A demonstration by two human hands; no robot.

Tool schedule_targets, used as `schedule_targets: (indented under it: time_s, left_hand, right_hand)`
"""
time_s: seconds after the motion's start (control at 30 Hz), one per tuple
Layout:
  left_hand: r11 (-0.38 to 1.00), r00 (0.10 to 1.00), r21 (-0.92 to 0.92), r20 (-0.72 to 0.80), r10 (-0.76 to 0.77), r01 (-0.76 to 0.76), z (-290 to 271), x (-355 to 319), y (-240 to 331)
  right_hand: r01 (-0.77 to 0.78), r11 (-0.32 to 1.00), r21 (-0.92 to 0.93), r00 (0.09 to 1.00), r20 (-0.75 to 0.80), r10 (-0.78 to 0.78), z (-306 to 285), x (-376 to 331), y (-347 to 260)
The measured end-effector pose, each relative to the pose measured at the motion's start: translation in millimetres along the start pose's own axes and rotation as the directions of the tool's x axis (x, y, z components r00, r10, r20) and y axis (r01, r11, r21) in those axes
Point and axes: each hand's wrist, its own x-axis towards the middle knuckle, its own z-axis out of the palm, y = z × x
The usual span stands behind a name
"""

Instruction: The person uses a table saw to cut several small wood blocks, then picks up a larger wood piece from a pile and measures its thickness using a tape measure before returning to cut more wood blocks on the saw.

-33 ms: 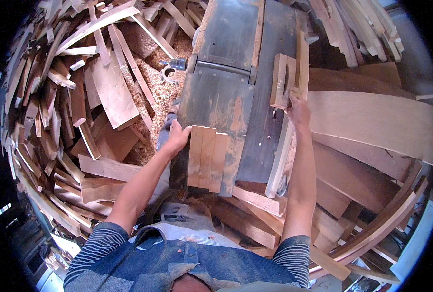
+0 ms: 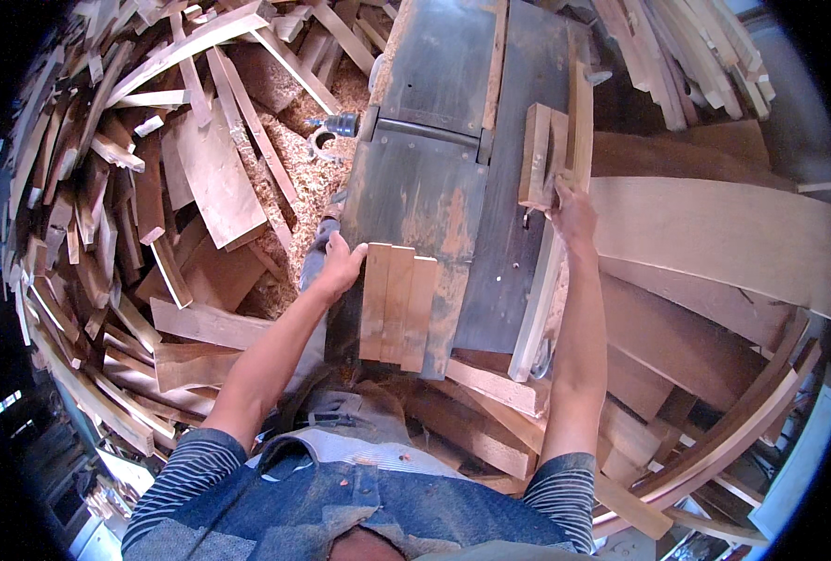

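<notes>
The three short wooden slats (image 2: 399,304) lie side by side, flat on the near end of the dark metal worktop (image 2: 434,140), just to the right of the left hand (image 2: 343,265). That hand rests at their upper left corner, fingers spread and loose, its fingertips touching the edge of the leftmost slat rather than closing around it. The slats run lengthways away from the person, their near ends reaching almost to the worktop's front edge.

Farther off and to the right, the right hand (image 2: 573,213) grips the lower end of a small stack of wood blocks (image 2: 539,154) that stands against a long upright strip (image 2: 579,107) along the worktop's right side. The fingers are curled about the blocks' near end; how tightly, I cannot tell. The two hands are well apart, with the bare, rust-stained middle of the worktop between them.

Below the right hand, a pale narrow board (image 2: 537,299) leans along the worktop's right edge. To the right of that hand lie broad curved planks (image 2: 715,234). To the left of the left hand, sawdust and shavings (image 2: 294,159) cover the floor, with a heap of offcut boards (image 2: 144,206) beyond it. A small metal fitting (image 2: 336,124) sits at the worktop's left edge, beyond the left hand.
</notes>
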Motion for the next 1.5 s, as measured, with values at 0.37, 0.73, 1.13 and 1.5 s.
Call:
schedule_targets:
  time_s: [0.37, 0.73, 1.13, 1.5]
  left_hand:
    - [0.999, 1.000, -0.035, -0.021, -0.006, 0.005, 6.7, -1.7, -2.3]
    - [0.991, 0.991, 0.013, -0.017, -0.132, 0.133, 10.1, -20.3, 4.8]
    - [0.991, 0.991, -0.006, 0.022, -0.132, 0.132, 1.1, -23.4, 17.9]
    - [0.726, 0.687, 0.129, -0.246, 0.683, -0.676, -68.7, 114.8, 190.4]
  right_hand:
    - [-0.017, 0.997, 0.069, 0.999, -0.033, 0.019, 7.9, 80.1, 25.7]
    - [-0.042, 0.974, 0.221, 0.999, 0.013, 0.040, 5.1, 270.0, 80.5]
    - [-0.205, 0.959, 0.194, 0.971, -0.085, 0.225, -102.7, 228.6, 78.6]
    - [-0.484, 0.120, 0.867, 0.684, 0.290, 0.669, -117.5, -311.8, 49.7]
